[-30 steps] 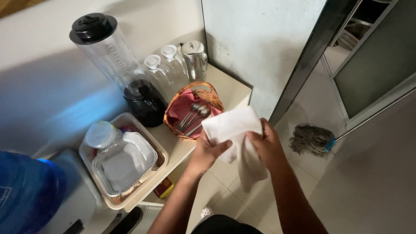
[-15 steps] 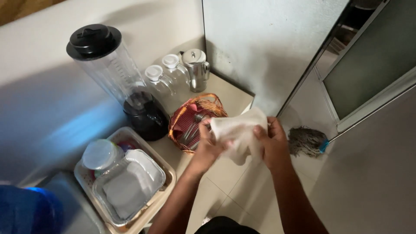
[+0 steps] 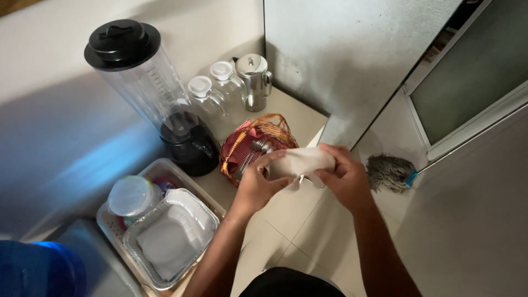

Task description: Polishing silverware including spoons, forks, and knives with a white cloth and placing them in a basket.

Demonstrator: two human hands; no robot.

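One blender (image 3: pixel 159 104) with a black lid and black base stands at the upper left of the frame. To its right stand two clear glass jugs (image 3: pixel 212 93) with white lids and one steel jug (image 3: pixel 254 80). One wicker basket (image 3: pixel 253 146) sits at the centre, lined with red checked fabric and holding metal cutlery (image 3: pixel 254 151) (how many pieces cannot be told). At the lower left, one pale tray (image 3: pixel 110 225) holds a foil tray (image 3: pixel 170 236), with something pale lying in it, and a round white lid (image 3: pixel 131 195) over a container. One mop head (image 3: pixel 389 171) lies on the floor at the right.

Both hands grip one bunched cream cloth (image 3: pixel 301 162), just in front of the basket, at the centre of the frame. The left hand (image 3: pixel 258 187) has its fingers curled tight on the cloth's left end; the right hand (image 3: pixel 344 176) wraps its fingers closed around the right end.
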